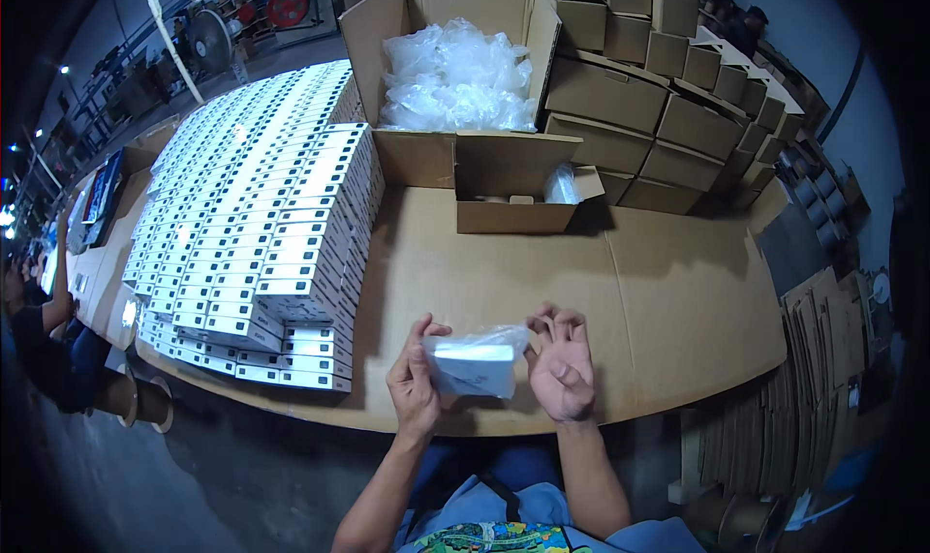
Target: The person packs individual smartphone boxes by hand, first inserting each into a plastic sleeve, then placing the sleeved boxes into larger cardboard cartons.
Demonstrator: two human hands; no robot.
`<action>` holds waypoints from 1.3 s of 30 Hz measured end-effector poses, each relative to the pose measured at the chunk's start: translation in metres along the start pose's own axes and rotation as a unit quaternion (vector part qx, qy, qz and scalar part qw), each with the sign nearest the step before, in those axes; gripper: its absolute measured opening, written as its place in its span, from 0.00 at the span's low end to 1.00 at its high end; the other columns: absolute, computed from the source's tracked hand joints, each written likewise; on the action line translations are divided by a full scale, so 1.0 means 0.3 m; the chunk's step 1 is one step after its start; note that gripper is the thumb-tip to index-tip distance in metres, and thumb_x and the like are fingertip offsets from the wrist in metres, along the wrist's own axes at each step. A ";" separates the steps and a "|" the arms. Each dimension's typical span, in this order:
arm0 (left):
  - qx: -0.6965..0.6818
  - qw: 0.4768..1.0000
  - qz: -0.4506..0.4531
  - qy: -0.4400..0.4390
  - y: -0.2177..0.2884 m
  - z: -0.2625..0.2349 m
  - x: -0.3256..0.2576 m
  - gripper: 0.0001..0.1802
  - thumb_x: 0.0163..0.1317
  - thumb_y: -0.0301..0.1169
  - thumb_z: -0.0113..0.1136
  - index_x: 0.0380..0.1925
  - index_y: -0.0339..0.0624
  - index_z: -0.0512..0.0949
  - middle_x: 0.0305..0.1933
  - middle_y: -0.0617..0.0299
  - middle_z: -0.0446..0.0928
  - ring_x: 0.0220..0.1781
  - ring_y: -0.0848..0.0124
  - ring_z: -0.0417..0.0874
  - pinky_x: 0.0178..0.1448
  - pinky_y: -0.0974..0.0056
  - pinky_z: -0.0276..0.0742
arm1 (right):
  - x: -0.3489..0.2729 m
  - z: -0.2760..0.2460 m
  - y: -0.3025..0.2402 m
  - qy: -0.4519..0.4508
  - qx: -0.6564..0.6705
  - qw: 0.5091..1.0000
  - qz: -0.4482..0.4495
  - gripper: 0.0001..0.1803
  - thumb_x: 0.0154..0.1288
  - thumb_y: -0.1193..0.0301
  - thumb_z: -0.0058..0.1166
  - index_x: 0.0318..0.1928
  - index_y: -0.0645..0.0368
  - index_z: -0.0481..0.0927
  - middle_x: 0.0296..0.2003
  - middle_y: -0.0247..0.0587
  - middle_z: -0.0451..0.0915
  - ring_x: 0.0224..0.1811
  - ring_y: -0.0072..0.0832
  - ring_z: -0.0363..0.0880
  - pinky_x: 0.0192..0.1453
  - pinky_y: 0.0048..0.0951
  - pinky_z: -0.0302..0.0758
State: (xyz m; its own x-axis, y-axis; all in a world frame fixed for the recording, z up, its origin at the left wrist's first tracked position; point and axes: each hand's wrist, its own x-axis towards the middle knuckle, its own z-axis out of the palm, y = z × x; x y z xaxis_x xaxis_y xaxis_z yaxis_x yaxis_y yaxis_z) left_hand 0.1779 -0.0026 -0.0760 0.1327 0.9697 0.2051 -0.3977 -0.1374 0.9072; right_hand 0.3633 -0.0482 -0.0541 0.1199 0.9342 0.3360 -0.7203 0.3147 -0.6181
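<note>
Carton, flat, white and rectangular (472, 367), in clear plastic film (496, 338): was held over the brown cardboard-topped table (678, 321) near its front edge, presumably for comfortable reach. Was pinched at left between thumb and fingers of left hand (415, 384), apparently for steadiness. Beside its right end, right hand (562, 364): turned palm into view, fingers loosely curled and spread; could not tell whether touching film. Leftward, white boxes with dark square marks (310, 233): stood in tight rows, likely to save space. Behind, small open brown cardboard box (509, 219).
</note>
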 end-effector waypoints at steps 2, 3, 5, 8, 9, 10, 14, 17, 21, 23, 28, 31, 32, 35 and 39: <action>0.000 0.999 -0.005 0.035 0.003 0.004 0.010 0.28 0.81 0.43 0.41 0.69 0.31 0.67 0.58 0.51 0.76 0.59 0.69 0.76 0.67 0.62 0.71 | 0.005 0.037 0.010 0.081 -0.196 0.977 -0.017 0.41 0.52 0.66 0.76 0.63 0.58 0.67 0.61 0.43 0.67 0.64 0.33 0.67 0.65 0.36 0.66; 0.019 0.999 0.015 0.023 0.001 0.007 0.016 0.28 0.82 0.43 0.41 0.69 0.32 0.67 0.58 0.52 0.76 0.59 0.69 0.76 0.67 0.62 0.71 | -0.024 0.007 0.041 0.072 -0.350 0.934 0.026 0.43 0.56 0.66 0.76 0.67 0.59 0.65 0.62 0.41 0.70 0.62 0.30 0.71 0.64 0.34 0.70; 0.037 0.999 0.036 0.010 0.001 0.004 0.021 0.27 0.82 0.43 0.41 0.68 0.33 0.68 0.58 0.53 0.76 0.59 0.70 0.76 0.67 0.62 0.70 | -0.046 -0.010 0.092 0.081 -0.307 0.945 0.079 0.37 0.61 0.69 0.72 0.67 0.60 0.66 0.60 0.39 0.72 0.60 0.27 0.73 0.63 0.31 0.72; 0.058 0.997 0.047 -0.005 0.018 0.003 0.022 0.28 0.80 0.45 0.46 0.68 0.33 0.69 0.57 0.53 0.76 0.57 0.70 0.77 0.66 0.62 0.72 | -0.045 0.001 0.116 0.089 -0.270 0.951 0.121 0.22 0.72 0.76 0.59 0.64 0.61 0.70 0.53 0.35 0.77 0.55 0.21 0.76 0.59 0.26 0.76; 0.044 0.998 0.033 -0.018 0.047 0.023 0.023 0.27 0.79 0.43 0.50 0.67 0.33 0.69 0.56 0.54 0.77 0.57 0.70 0.78 0.65 0.62 0.72 | -0.045 -0.013 0.108 0.056 -0.287 0.949 0.116 0.22 0.73 0.75 0.59 0.64 0.61 0.71 0.54 0.35 0.77 0.55 0.21 0.76 0.60 0.27 0.75; 0.030 0.999 0.018 -0.031 0.062 0.034 0.025 0.27 0.78 0.41 0.53 0.67 0.33 0.70 0.56 0.54 0.77 0.56 0.70 0.78 0.65 0.62 0.73 | -0.044 -0.025 0.101 0.023 -0.303 0.946 0.110 0.22 0.73 0.75 0.59 0.64 0.61 0.71 0.54 0.35 0.77 0.56 0.21 0.76 0.61 0.27 0.75; 0.077 0.992 -0.050 -0.091 0.011 -0.047 -0.006 0.24 0.74 0.34 0.58 0.65 0.33 0.70 0.59 0.54 0.75 0.55 0.69 0.79 0.60 0.64 0.77 | -0.036 -0.009 0.094 0.013 -0.349 0.935 0.057 0.21 0.73 0.76 0.57 0.64 0.60 0.72 0.54 0.35 0.78 0.57 0.22 0.75 0.62 0.27 0.75; -0.060 0.980 -0.180 -0.062 0.051 -0.027 -0.011 0.20 0.73 0.29 0.58 0.62 0.34 0.72 0.59 0.55 0.76 0.55 0.70 0.79 0.53 0.69 0.80 | -0.026 0.031 0.080 0.035 -0.278 0.956 0.080 0.21 0.73 0.77 0.57 0.64 0.58 0.72 0.55 0.35 0.77 0.59 0.23 0.75 0.62 0.26 0.74; -0.137 0.974 -0.170 -0.057 0.028 -0.036 -0.011 0.12 0.74 0.27 0.57 0.54 0.36 0.78 0.55 0.58 0.78 0.55 0.73 0.79 0.45 0.74 0.78 | -0.047 -0.003 0.099 0.030 -0.326 0.940 0.096 0.22 0.72 0.78 0.57 0.65 0.57 0.73 0.57 0.37 0.76 0.60 0.25 0.74 0.63 0.27 0.73; -0.084 0.982 -0.161 -0.051 0.017 -0.042 -0.008 0.10 0.74 0.27 0.56 0.50 0.35 0.79 0.51 0.58 0.79 0.51 0.74 0.80 0.41 0.76 0.77 | -0.048 0.000 0.101 0.029 -0.336 0.933 0.124 0.23 0.72 0.77 0.57 0.65 0.56 0.73 0.57 0.38 0.76 0.60 0.25 0.74 0.64 0.27 0.73; 0.015 0.994 -0.108 -0.029 0.026 -0.031 0.005 0.10 0.75 0.30 0.57 0.40 0.34 0.83 0.45 0.60 0.80 0.45 0.76 0.78 0.48 0.69 0.74 | -0.032 0.001 0.065 0.034 -0.361 0.928 0.081 0.10 0.73 0.77 0.56 0.51 0.60 0.84 0.54 0.39 0.78 0.55 0.23 0.77 0.59 0.23 0.75; 0.067 0.991 -0.118 -0.020 0.042 -0.011 0.008 0.13 0.75 0.32 0.57 0.38 0.34 0.85 0.38 0.64 0.81 0.39 0.79 0.74 0.47 0.70 0.70 | -0.033 -0.021 0.070 0.092 -0.228 0.960 0.135 0.08 0.74 0.76 0.56 0.48 0.64 0.84 0.53 0.38 0.79 0.52 0.22 0.78 0.58 0.23 0.77; 0.068 0.990 -0.118 -0.019 0.047 -0.005 0.009 0.13 0.75 0.32 0.57 0.38 0.34 0.85 0.38 0.64 0.81 0.39 0.79 0.74 0.47 0.70 0.70 | -0.035 -0.026 0.074 0.121 -0.158 0.967 0.161 0.08 0.74 0.76 0.56 0.47 0.66 0.85 0.52 0.38 0.79 0.51 0.22 0.79 0.57 0.23 0.77; 0.114 0.988 -0.107 -0.013 0.049 0.009 0.016 0.15 0.76 0.34 0.57 0.38 0.34 0.86 0.34 0.66 0.80 0.36 0.79 0.72 0.44 0.71 0.66 | -0.029 -0.040 0.094 0.151 -0.117 0.972 0.136 0.11 0.73 0.76 0.57 0.52 0.67 0.82 0.53 0.40 0.80 0.51 0.24 0.80 0.60 0.25 0.76; 0.137 0.985 -0.104 0.029 0.045 0.002 0.028 0.16 0.76 0.35 0.56 0.40 0.33 0.87 0.33 0.67 0.79 0.35 0.79 0.70 0.44 0.70 0.65 | 0.010 0.044 0.052 0.042 -0.536 0.835 -0.115 0.16 0.66 0.76 0.63 0.54 0.61 0.83 0.53 0.44 0.82 0.52 0.32 0.82 0.62 0.30 0.76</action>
State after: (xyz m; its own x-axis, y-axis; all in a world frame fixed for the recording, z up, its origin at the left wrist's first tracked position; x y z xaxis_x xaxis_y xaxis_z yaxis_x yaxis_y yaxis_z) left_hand 0.1742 0.0035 -0.0618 0.1309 0.9913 -0.0105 -0.1054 0.0245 0.9941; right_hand 0.3434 -0.0425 -0.0533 0.2504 0.8225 0.5106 0.3492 0.4152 -0.8401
